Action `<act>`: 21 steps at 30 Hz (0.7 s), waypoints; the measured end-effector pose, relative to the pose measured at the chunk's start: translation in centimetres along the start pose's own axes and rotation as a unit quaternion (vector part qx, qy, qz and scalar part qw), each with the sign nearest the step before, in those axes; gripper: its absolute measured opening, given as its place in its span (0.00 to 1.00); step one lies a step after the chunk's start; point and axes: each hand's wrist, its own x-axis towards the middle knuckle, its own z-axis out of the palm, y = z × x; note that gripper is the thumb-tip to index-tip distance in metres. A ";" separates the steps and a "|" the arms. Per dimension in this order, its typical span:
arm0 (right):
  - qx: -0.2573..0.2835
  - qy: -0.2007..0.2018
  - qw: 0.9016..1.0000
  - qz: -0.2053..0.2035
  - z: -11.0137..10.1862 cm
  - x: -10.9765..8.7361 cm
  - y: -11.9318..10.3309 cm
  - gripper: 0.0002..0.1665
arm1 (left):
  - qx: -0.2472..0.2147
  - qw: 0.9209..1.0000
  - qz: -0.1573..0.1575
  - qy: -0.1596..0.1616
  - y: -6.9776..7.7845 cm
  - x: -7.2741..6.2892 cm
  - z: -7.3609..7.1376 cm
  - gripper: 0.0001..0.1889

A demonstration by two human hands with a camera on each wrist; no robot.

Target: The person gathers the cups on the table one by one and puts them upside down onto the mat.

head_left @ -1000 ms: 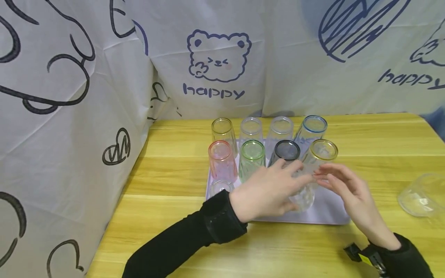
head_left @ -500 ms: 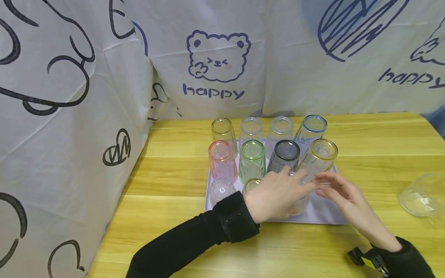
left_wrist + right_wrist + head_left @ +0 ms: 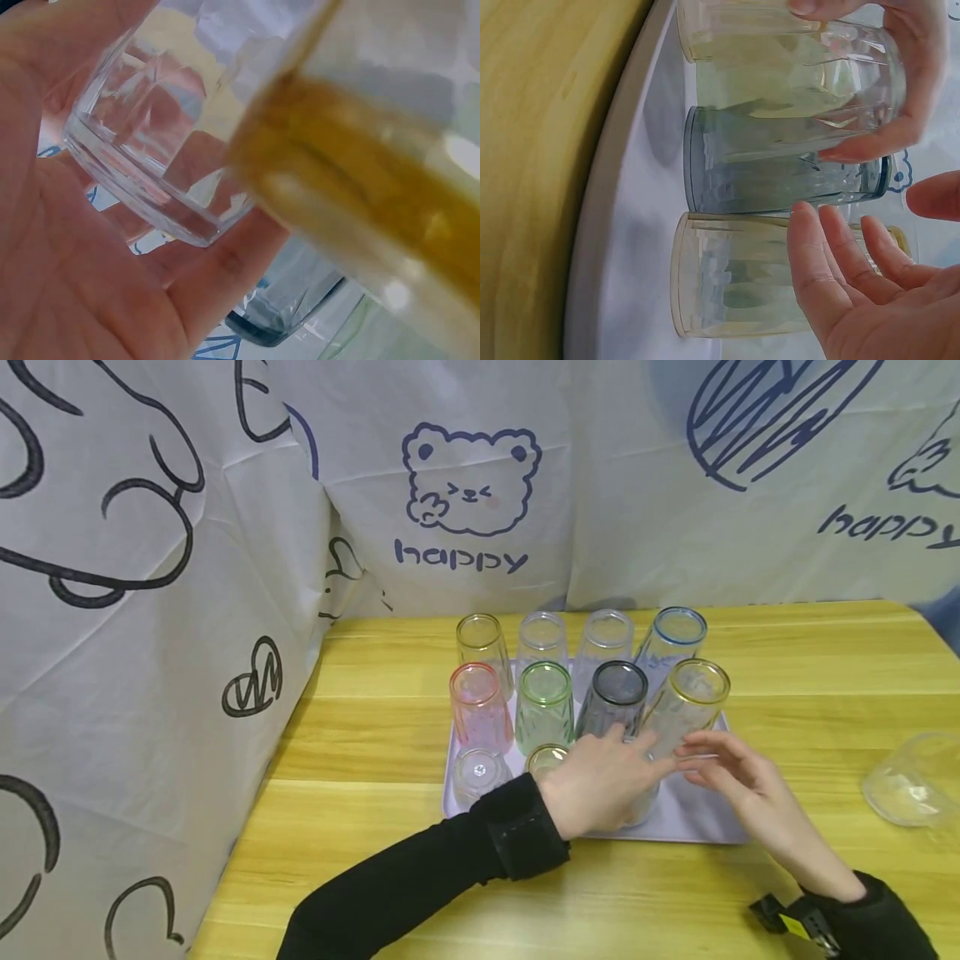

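My left hand [image 3: 600,781] grips a clear drinking glass [image 3: 165,142], upside down in the front row on a lilac tray [image 3: 705,827]. Fingers and thumb wrap the glass near its base in the left wrist view. Behind it stand an upturned dark grey glass [image 3: 618,693] and an upturned yellow-rimmed glass [image 3: 690,710]. An amber-rimmed glass [image 3: 546,757] sits left of my left hand, partly hidden by the wrist; an amber one [image 3: 360,172] looms blurred in the left wrist view. Loosely bent, my right hand [image 3: 738,777] holds nothing beside the yellow-rimmed glass; contact there cannot be told.
Several more upturned glasses fill the tray, among them a pink one [image 3: 480,706], a green one [image 3: 545,706] and a blue-rimmed one [image 3: 675,639]. A clear glass [image 3: 903,781] lies apart on the wooden table [image 3: 360,827] at right. A printed cloth [image 3: 465,585] hangs behind.
My left hand has shifted right and slightly toward me with the clear glass, uncovering the amber-rimmed glass and more of the grey glass. The right hand has barely moved.
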 end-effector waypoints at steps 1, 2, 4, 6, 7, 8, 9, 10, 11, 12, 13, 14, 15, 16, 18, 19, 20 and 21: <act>0.001 0.002 1.000 0.000 0.0 0.0 0.0 0.21 | 0.002 1.000 -0.001 -0.003 0.1 0.1 0.1 0.35; -0.002 0.004 1.000 0.001 -0.1 0.0 -0.1 0.21 | 0.004 1.000 -0.002 -0.005 0.2 0.2 0.2 0.34; -0.002 0.004 1.000 0.002 -0.1 0.0 -0.1 0.21 | 0.010 1.000 -0.003 -0.005 0.3 0.3 0.4 0.31; 0.004 0.001 1.000 0.003 -0.1 0.0 -0.1 0.22 | 0.016 1.000 -0.003 -0.005 0.5 0.4 0.6 0.30; 0.001 0.000 1.000 0.004 -0.1 0.0 0.0 0.23 | 0.020 1.000 -0.004 -0.005 0.5 0.4 0.6 0.30; 0.005 -0.001 1.000 0.004 -0.1 0.0 0.0 0.24 | 0.024 1.000 -0.005 -0.005 0.6 0.4 0.7 0.31; 0.009 -0.002 1.000 0.003 -0.1 0.0 0.1 0.25 | 0.026 1.000 -0.006 -0.008 0.6 0.4 0.8 0.31; 0.009 -0.002 1.000 0.004 -0.1 0.0 0.1 0.25 | 0.028 0.999 -0.007 -0.013 0.7 0.4 0.9 0.32; 0.008 -0.001 1.000 0.005 -0.1 0.0 0.1 0.25 | 0.031 0.999 -0.009 -0.017 0.7 0.5 1.0 0.32; 0.006 -0.001 1.000 0.006 -0.1 0.0 0.1 0.25 | 0.034 0.999 -0.010 -0.021 0.8 0.5 1.0 0.33; 0.008 0.000 1.000 0.007 -0.1 0.0 0.1 0.25 | 0.037 0.999 -0.012 -0.024 0.8 0.5 1.1 0.33; 0.009 0.001 1.000 0.007 0.0 0.0 0.1 0.25 | 0.040 0.999 -0.014 -0.028 0.9 0.6 1.2 0.33; 0.010 0.002 1.000 0.008 0.0 0.0 0.1 0.25 | 0.042 0.999 -0.015 -0.030 1.0 0.6 1.2 0.32; 0.009 0.003 1.000 0.010 0.0 0.0 0.1 0.25 | 0.043 0.998 -0.017 -0.030 1.0 0.6 1.2 0.32; 0.007 0.003 1.000 0.012 0.0 0.0 0.1 0.25 | 0.042 0.999 -0.019 -0.024 1.0 0.6 1.3 0.31; 0.006 0.002 1.000 0.014 0.0 0.0 0.2 0.25 | 0.040 0.999 -0.019 -0.019 1.0 0.6 1.4 0.31; 0.005 0.001 1.000 0.015 0.0 0.0 0.2 0.25 | 0.037 0.999 -0.018 -0.014 0.9 0.6 1.5 0.31; 0.004 -0.001 1.000 0.016 0.0 0.0 0.2 0.25 | 0.032 0.999 -0.018 -0.009 0.8 0.6 1.5 0.31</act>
